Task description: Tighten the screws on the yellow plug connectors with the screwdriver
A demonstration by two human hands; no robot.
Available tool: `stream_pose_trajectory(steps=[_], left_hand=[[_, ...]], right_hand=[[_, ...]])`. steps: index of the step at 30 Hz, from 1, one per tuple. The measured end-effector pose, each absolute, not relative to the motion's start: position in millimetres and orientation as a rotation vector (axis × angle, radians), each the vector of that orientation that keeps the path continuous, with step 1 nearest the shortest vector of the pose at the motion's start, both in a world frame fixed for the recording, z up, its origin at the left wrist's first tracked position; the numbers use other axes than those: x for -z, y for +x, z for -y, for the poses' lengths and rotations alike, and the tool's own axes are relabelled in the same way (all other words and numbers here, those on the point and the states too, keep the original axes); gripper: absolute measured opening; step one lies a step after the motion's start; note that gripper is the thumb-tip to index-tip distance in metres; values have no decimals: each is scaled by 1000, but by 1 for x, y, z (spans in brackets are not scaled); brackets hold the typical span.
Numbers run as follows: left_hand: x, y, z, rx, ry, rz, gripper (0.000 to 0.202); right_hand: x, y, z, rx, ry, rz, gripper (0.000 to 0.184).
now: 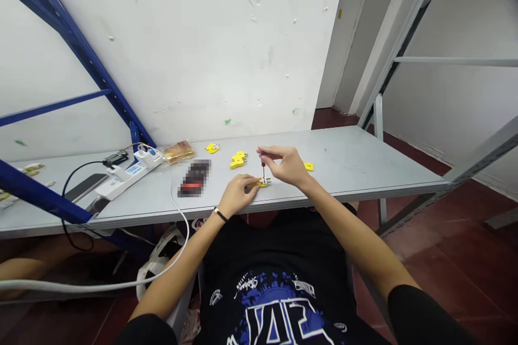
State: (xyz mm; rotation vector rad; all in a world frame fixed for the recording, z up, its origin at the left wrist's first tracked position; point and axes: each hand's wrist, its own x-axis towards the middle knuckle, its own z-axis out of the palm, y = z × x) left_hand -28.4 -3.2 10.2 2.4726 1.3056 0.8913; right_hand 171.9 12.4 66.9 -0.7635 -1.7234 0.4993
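Note:
My left hand (239,194) rests on the near part of the table, its fingers closed on a small yellow plug (262,183) with metal pins pointing right. Its inner side faces up and shows pale metal parts. Above it, my right hand (288,166) pinches the handle of a screwdriver (264,170) with a dark red grip. The screwdriver stands upright, its thin shaft reaching down to the plug. Whether the tip sits in a screw is too small to tell. Beyond the hands lie more yellow plugs (238,160), and a yellow cover piece (308,166) is right of my right hand.
A white power strip (129,177) with cables lies at the left, near a clear plastic bag (178,152). A blurred dark object (195,178) lies left of my left hand. Another yellow plug (212,147) sits near the wall. A white cable (178,210) hangs over the table's front edge.

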Motion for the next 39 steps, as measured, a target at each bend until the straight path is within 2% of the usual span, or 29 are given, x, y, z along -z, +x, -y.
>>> stream_pose_trajectory(steps=[3, 8, 12, 17, 23, 26, 30, 33, 36, 39], left_hand=[[-10, -28, 3, -889, 2470, -1307, 23], [-10, -28, 3, -887, 2477, -1306, 24], [-10, -29, 3, -878, 2476, -1309, 25], [-10, -29, 3, -884, 2479, -1298, 24], [-11, -28, 4, -887, 2476, -1304, 23], [-11, -28, 4, -884, 2476, -1304, 23], [-12, -28, 5, -875, 2486, -1296, 24], [-12, -28, 5, -884, 2485, -1289, 24], [-11, -27, 4, -881, 2483, -1290, 24], [-10, -27, 3, -876, 2482, -1292, 25]], right_hand=[[-68, 173, -12, -445, -751, 1781, 31], [-69, 171, -14, -387, -787, 1706, 20], [-69, 172, -12, -495, -748, 1719, 27], [-69, 170, -12, -473, -726, 1724, 23], [-65, 170, -16, -579, -702, 1671, 30], [-63, 172, -15, -464, -686, 1760, 34], [-62, 172, -18, -282, -783, 1775, 28], [-62, 172, -19, -393, -799, 1687, 26], [-64, 175, -17, -569, -764, 1663, 34], [-67, 177, -13, -593, -741, 1759, 37]])
